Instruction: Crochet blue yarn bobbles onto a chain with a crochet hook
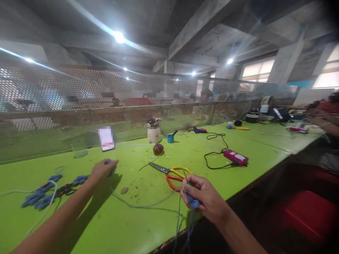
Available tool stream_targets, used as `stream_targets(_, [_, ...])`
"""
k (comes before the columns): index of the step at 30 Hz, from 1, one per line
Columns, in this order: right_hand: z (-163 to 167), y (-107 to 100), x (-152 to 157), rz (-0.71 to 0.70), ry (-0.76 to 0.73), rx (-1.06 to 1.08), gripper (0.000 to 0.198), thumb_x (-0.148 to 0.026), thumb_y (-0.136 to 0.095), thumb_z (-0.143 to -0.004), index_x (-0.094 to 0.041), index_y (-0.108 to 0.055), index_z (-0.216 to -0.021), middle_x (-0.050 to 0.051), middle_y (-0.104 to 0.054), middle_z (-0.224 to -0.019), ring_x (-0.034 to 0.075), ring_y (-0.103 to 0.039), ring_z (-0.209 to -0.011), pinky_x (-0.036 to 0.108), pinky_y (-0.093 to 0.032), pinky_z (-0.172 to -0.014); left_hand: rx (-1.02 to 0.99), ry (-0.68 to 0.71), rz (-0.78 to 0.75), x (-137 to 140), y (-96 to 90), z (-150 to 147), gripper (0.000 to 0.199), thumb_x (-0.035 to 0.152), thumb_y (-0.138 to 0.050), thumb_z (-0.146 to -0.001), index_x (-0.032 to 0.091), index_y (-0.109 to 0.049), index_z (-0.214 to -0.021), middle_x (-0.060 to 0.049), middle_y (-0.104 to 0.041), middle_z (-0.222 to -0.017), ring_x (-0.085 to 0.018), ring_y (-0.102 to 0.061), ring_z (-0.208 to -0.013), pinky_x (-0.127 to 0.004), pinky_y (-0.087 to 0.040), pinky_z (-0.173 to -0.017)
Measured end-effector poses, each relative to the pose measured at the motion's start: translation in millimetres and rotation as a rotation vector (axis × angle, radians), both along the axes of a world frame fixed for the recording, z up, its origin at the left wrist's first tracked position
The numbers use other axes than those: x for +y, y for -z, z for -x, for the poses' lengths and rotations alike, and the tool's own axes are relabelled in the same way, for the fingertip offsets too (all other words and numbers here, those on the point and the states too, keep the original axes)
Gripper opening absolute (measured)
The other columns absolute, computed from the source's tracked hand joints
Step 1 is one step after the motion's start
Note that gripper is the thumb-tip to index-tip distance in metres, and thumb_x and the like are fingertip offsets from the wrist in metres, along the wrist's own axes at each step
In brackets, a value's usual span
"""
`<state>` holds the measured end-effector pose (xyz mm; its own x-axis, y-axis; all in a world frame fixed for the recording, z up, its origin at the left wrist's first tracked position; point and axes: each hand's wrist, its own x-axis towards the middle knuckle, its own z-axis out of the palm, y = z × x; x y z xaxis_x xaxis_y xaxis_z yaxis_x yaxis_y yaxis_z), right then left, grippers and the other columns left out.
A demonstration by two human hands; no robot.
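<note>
1. Our right hand (202, 193) pinches a small blue yarn piece (194, 203), fingers closed on it, probably to stop loops slipping; ends hang down.
2. Our left hand (102, 171) is curled around a blue yarn bundle (112, 170), likely controlling slack; back of hand hides the exact grip. Strand (144, 207) sags between both hands.
3. Scissors (167, 170) lie with handles toward our right hand, presumably for quick reach.
4. Blue jar (171, 139): something dark sticks out, contents too small to tell.
5. Cream bottle (154, 134): lidded, contents hidden.
6. Phone (106, 138) stands tilted by the mesh partition (87, 123), seemingly to face us.
</note>
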<state>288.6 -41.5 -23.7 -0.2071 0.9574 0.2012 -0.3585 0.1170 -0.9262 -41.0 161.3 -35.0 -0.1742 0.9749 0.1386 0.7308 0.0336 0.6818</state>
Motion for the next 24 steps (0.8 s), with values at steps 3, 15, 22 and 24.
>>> stream_targets(3, [-6, 6, 10, 0.010, -0.021, -0.082, 0.031, -0.039, -0.072, -0.083, -0.014, -0.054, -0.081, -0.001, -0.060, -0.058, 0.000, -0.031, -0.036, 0.014, -0.020, -0.034, 0.140, 0.025, 0.063, 12, 0.4, -9, 0.034, 0.034, -0.060, -0.091, 0.016, -0.059, -0.120, -0.009, -0.062, -0.121, -0.025, -0.063, -0.101, -0.045, -0.054, -0.084])
stream_targets(15, [-46, 29, 7, 0.109, 0.098, -0.176, 0.043, -0.053, -0.070, -0.080, -0.014, -0.054, -0.083, -0.001, -0.059, -0.060, 0.002, -0.034, -0.041, 0.014, -0.022, -0.037, 0.456, 0.291, -0.246, 24, -33.5, -100, 0.034, 0.032, -0.059, -0.092, 0.017, -0.058, -0.121, -0.010, -0.061, -0.123, -0.025, -0.063, -0.103, -0.046, -0.054, -0.085])
stream_targets(22, [-56, 54, 20, 0.179, 0.103, -0.040, 0.052, -0.063, -0.073, -0.071, -0.016, -0.050, -0.076, -0.004, -0.053, -0.052, 0.004, -0.037, -0.041, 0.017, -0.029, -0.042, 0.533, 0.582, -0.152, 82, -27.1, -279, 0.033, 0.032, -0.059, -0.092, 0.018, -0.058, -0.122, -0.011, -0.060, -0.124, -0.024, -0.063, -0.102, -0.045, -0.054, -0.085])
stream_targets(24, [-57, 59, 23, 0.211, 0.068, -0.036, 0.054, -0.063, -0.076, -0.067, -0.016, -0.049, -0.073, -0.002, -0.053, -0.054, 0.006, -0.043, -0.045, 0.019, -0.034, -0.048, 0.550, 0.565, -0.107, 105, -27.5, -301, 0.035, 0.031, -0.061, -0.091, 0.016, -0.058, -0.122, -0.012, -0.060, -0.123, -0.025, -0.063, -0.103, -0.045, -0.054, -0.085])
